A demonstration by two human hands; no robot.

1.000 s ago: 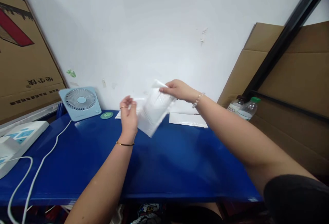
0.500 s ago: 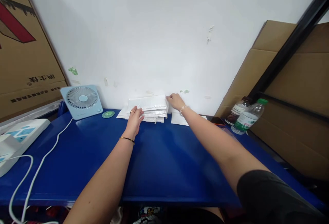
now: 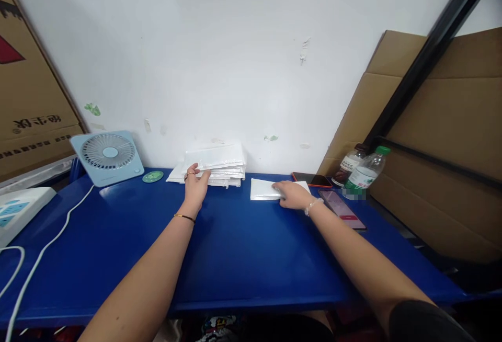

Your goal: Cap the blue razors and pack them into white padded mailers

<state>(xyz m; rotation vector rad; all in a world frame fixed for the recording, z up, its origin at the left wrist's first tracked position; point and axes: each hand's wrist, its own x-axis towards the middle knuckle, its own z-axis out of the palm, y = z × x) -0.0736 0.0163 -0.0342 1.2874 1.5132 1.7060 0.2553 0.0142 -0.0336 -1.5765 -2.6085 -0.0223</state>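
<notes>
A stack of white flat packets [image 3: 225,161] with shiny wrapping sits against the wall at the back of the blue table. My left hand [image 3: 196,187] rests at its front left edge, fingers apart and touching the packets. To the right, a separate white packet [image 3: 261,189] lies flat on the table. My right hand [image 3: 293,194] has its fingers closed on the right part of that packet, covering some of it. Another white piece shows behind the fingers; I cannot tell whether it is separate.
The blue table [image 3: 227,253] bears a light blue fan [image 3: 110,156], a round green coaster [image 3: 152,176] and a white power strip [image 3: 23,208] with cables at left. At right are two phones [image 3: 314,179], [image 3: 343,210] and two bottles [image 3: 349,164], [image 3: 366,172]. Cardboard [image 3: 431,164] stands beyond.
My right hand has moved from the stack's right end, rightward and toward me, onto the separate packet. My left hand stays at the stack. The view has shifted slightly right.
</notes>
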